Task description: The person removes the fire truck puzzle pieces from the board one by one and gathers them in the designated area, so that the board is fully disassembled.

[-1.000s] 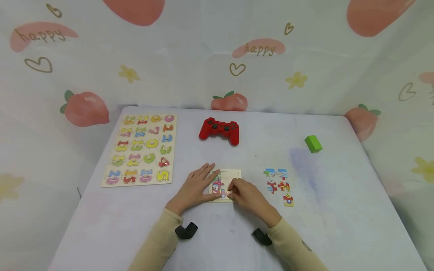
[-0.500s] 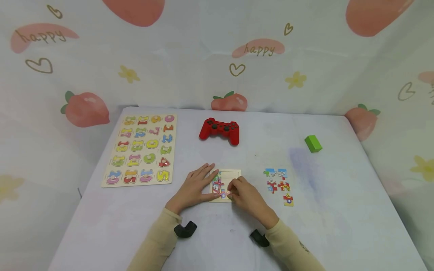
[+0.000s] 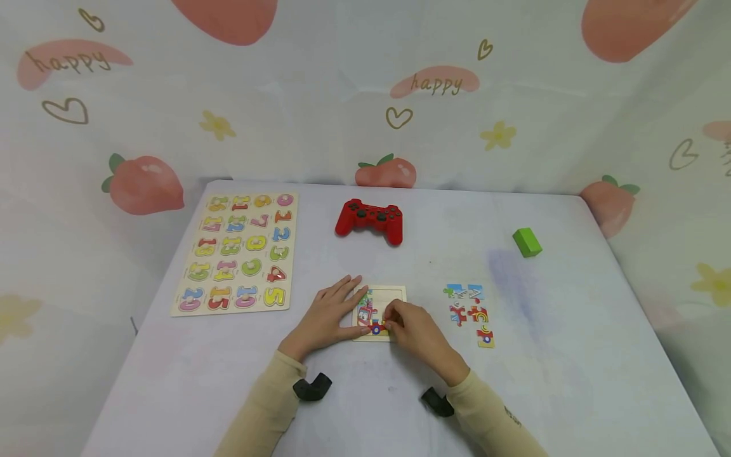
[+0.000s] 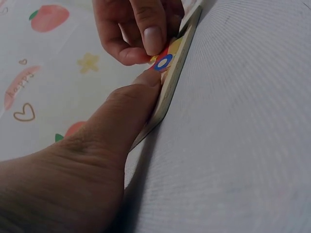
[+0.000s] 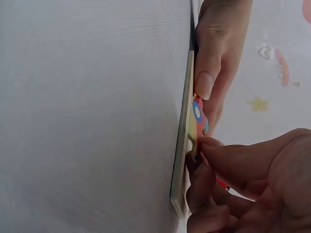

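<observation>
A small wooden jigsaw tray [image 3: 390, 293] lies on the table between my hands, with a few pieces in its left part. My left hand [image 3: 325, 320] rests spread at its left side, fingers straight over the edge, thumb at a puzzle piece [image 3: 376, 327]. That piece is red and yellow with a blue ring and sits at the lower edge. My right hand [image 3: 419, 327] pinches its right end between thumb and forefinger, seen closely in the right wrist view, where the piece's near end stands slightly off the tray. The fingers hide part of the tray.
Several loose puzzle pieces [image 3: 471, 312] lie right of the tray. Behind it is a red game controller [image 3: 370, 221]. A number board [image 3: 234, 254] lies at the left, and a green block [image 3: 528, 242] sits at the back right.
The pinched piece's face, pale with glare before, now shows clear red and blue, so its tilt has changed. My right hand has shifted very slightly; the left stays in place.
</observation>
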The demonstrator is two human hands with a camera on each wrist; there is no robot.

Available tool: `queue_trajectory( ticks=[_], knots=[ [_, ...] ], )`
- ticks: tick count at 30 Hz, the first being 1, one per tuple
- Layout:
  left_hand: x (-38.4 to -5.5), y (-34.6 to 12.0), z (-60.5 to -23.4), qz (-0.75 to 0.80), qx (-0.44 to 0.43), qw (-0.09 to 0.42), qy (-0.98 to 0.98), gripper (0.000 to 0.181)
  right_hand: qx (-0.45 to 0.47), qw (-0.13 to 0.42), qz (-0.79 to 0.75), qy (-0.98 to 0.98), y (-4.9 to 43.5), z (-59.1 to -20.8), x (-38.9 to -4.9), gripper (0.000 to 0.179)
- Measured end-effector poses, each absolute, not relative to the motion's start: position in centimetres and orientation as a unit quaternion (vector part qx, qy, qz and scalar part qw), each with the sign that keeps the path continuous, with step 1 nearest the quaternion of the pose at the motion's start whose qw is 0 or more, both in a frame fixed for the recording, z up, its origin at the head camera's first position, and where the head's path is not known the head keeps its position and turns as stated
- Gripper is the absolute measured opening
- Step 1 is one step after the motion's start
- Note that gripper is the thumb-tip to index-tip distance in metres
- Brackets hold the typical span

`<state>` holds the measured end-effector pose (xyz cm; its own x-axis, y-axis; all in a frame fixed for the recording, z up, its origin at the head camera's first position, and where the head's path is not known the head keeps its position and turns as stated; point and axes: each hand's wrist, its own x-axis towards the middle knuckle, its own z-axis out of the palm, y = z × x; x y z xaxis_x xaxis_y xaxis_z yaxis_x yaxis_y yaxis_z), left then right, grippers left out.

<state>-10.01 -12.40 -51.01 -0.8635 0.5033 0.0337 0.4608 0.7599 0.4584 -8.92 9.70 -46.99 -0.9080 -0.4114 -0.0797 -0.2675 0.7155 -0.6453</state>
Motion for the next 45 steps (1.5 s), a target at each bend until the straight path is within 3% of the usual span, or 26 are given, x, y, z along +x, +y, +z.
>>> queue_trajectory(
  ticks=[14,31,45],
  knots=[
    [-9.9,-12.4,-50.9,0.227,0.262,0.058,0.936,0.092,-0.153,0.121,-0.375,0.906,10.8,-46.5,-9.1,0.012],
    [-10.0,-12.3,-51.0,0.218,0.252,0.069,0.94,0.091,-0.145,0.145,-0.346,0.916,22.9,-45.4,-9.2,0.007],
    [-10.3,-12.4,-51.5,0.216,0.248,0.062,0.942,0.091,-0.149,0.157,-0.362,0.907,25.0,-45.9,-8.5,0.008]
  ],
)
